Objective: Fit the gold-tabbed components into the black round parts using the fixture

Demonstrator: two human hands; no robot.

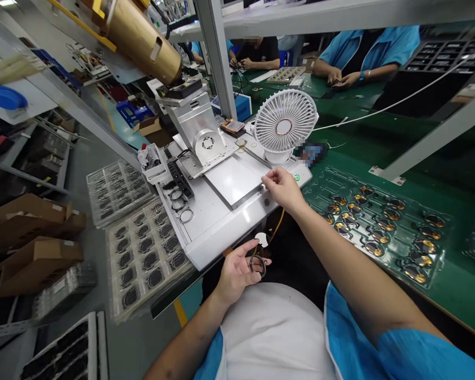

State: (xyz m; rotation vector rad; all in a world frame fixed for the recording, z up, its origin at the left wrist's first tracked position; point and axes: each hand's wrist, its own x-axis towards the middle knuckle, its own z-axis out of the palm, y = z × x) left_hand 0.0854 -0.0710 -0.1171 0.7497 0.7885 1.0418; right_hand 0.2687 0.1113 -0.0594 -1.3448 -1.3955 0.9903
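Observation:
Low in front of my body, my left hand (237, 268) holds a dark round ring (252, 262), like a watch case frame, by the thumb and fingers. At its index fingertip is a thin white disc (262, 239); whether the finger grips it I cannot tell. My right hand (285, 189) is closed in a pinch over the right edge of a flat pale plate (237, 182) on the white machine base (217, 232). Anything between those fingertips is hidden or too small to make out. Several dark rings (186, 215) lie on the base at left.
A gold cylindrical machine head (142, 42) overhangs a metal fixture (206, 140). A white fan (285, 126) stands behind my right hand. Clear trays of round parts (380, 221) lie at right, more trays (146, 245) at left. A co-worker's hands (342, 79) work across the bench.

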